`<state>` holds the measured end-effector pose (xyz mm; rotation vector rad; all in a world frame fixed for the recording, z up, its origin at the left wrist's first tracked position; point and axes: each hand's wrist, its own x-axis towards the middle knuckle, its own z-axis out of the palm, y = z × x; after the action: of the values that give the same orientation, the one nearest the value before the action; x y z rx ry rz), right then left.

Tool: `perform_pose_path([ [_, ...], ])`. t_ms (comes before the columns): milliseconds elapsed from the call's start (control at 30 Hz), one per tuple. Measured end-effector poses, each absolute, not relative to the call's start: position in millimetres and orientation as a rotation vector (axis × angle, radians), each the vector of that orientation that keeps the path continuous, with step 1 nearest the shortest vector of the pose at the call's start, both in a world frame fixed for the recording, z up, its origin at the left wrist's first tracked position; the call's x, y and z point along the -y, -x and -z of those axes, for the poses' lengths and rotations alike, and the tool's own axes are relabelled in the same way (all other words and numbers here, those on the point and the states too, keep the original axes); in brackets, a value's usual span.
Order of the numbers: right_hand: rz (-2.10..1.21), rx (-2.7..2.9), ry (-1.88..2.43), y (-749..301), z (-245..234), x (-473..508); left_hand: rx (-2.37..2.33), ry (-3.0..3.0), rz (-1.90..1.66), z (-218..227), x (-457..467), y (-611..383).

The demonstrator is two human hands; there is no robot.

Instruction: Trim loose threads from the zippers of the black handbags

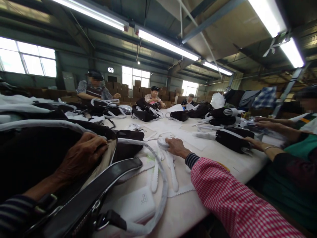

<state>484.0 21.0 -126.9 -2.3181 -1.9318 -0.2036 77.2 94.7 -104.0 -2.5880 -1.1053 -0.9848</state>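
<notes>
Your left hand (81, 155) at 8 o'clock, fingers spread flat on the open dark handbag (44, 158), your right hand (176, 146) at centre, fingers curled over white paper-wrapped straps (163, 165), white table (218, 155) beneath, co-worker's hands (257, 143) at 3 o'clock.

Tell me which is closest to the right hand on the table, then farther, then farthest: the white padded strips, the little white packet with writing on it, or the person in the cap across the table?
From the right hand:
1. White padded strips, right under and just below the hand.
2. White packet, nearer the camera, to the left.
3. Person in the cap, at the table's far side.
</notes>
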Motion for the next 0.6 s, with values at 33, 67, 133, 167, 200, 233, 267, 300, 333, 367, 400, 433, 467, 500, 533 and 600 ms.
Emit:
perform_pose_path([
  [33,0.217,1.907,2.300,-484.5,123.9,-20.0,1.113,2.595,0.987,103.0,-93.3,-77.9],
  [67,0.226,1.874,2.280,-485.6,119.1,-18.9,1.119,2.602,0.989,102.0,-92.0,-78.5],
  [133,0.232,1.787,2.233,-489.3,104.3,-15.1,1.119,2.612,0.999,100.4,-89.7,-79.3],
  [167,0.230,1.745,2.207,-491.6,94.8,-11.7,1.115,2.613,1.005,100.0,-89.0,-79.5],
  [200,0.234,1.717,2.185,-494.0,84.6,-7.0,1.110,2.611,1.011,99.8,-88.5,-79.6],
  [233,0.214,1.689,2.146,-496.3,74.3,-0.5,1.106,2.609,1.012,99.8,-88.3,-79.6],
  [267,0.143,1.650,2.077,-498.5,64.6,7.8,1.104,2.607,1.014,99.9,-88.2,-79.7],
  [300,0.014,1.597,1.977,-500.3,56.3,17.9,1.106,2.606,1.012,100.0,-88.3,-79.8],
  [333,-0.163,1.523,1.849,-501.5,49.9,29.4,1.110,2.608,1.007,100.0,-88.3,-80.0],
  [367,-0.360,1.425,1.705,-502.1,46.2,42.0,1.117,2.612,1.000,99.8,-88.3,-80.3],
  [400,-0.550,1.316,1.565,-501.9,45.3,55.1,1.126,2.614,0.991,99.5,-88.2,-80.6],
  [433,-0.707,1.213,1.456,-501.0,47.5,68.1,1.137,2.615,0.980,99.0,-88.0,-80.8],
  [467,-0.822,1.138,1.401,-499.5,52.6,80.3,1.147,2.616,0.966,98.5,-87.6,-81.0],
  [500,-0.900,1.082,1.390,-497.6,60.3,91.5,1.153,2.615,0.952,98.0,-87.1,-81.0],
  [533,-0.948,1.041,1.413,-495.6,70.1,101.3,1.158,2.611,0.940,97.5,-86.5,-81.0],
  [600,-0.997,1.003,1.514,-492.7,93.0,116.3,1.160,2.602,0.919,96.5,-84.8,-80.6],
])
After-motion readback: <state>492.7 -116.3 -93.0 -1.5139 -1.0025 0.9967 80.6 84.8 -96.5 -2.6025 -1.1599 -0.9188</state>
